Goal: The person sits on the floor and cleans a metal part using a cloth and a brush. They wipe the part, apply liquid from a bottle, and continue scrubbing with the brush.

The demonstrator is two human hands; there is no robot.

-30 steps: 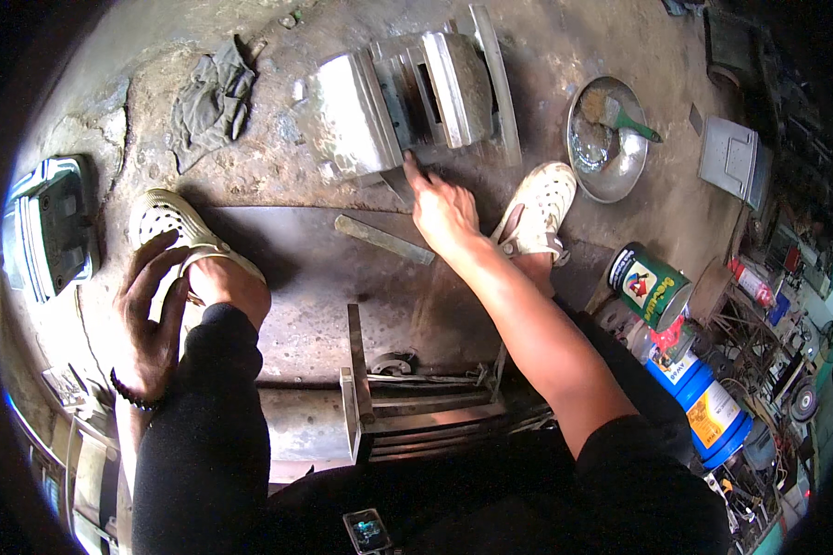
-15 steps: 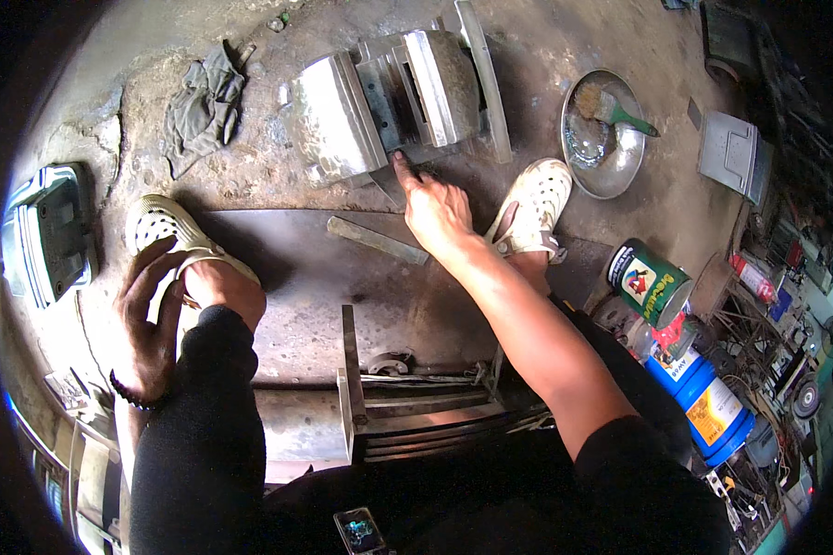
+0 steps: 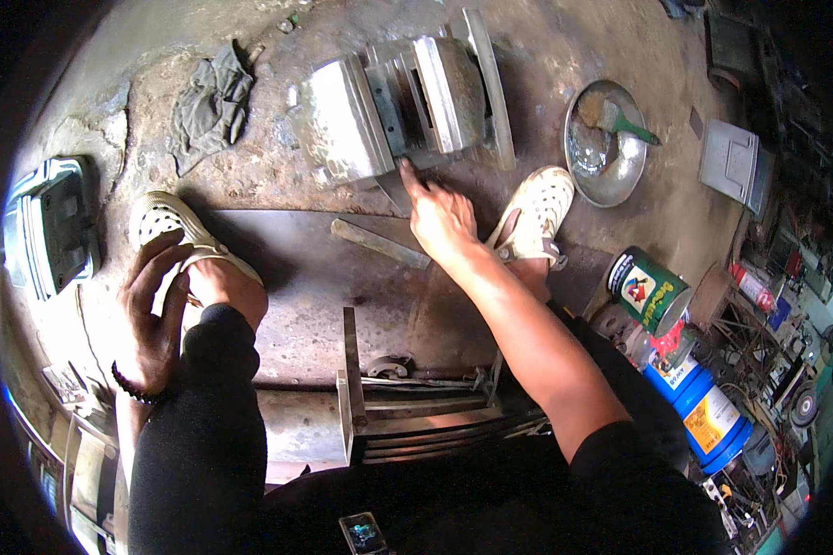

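A shiny curved metal housing (image 3: 346,120), split by a darker slotted middle section, lies on the floor ahead of me. My right hand (image 3: 442,217) reaches to its near edge with the index finger stretched out and the other fingers bent. The fingertip is at that edge; whether it touches cannot be made out. Nothing is in this hand. By my left shin, near the pale clog (image 3: 171,222), hangs my left hand (image 3: 150,305), fingers loosely apart and empty. A flat metal bar (image 3: 379,243) lies between my feet, close to my right hand.
A metal bowl (image 3: 627,176) with a green-handled brush (image 3: 632,129) sits at the right, beyond my right clog (image 3: 540,208). A green can (image 3: 652,291) and blue bucket (image 3: 708,416) stand nearer. A grey rag (image 3: 213,106) lies far left; a metal frame (image 3: 426,416) is below.
The view has shifted slightly, so the housing and bowl appear a little lower. My right fingertip stays at the housing's near edge, and my left hand keeps its place.
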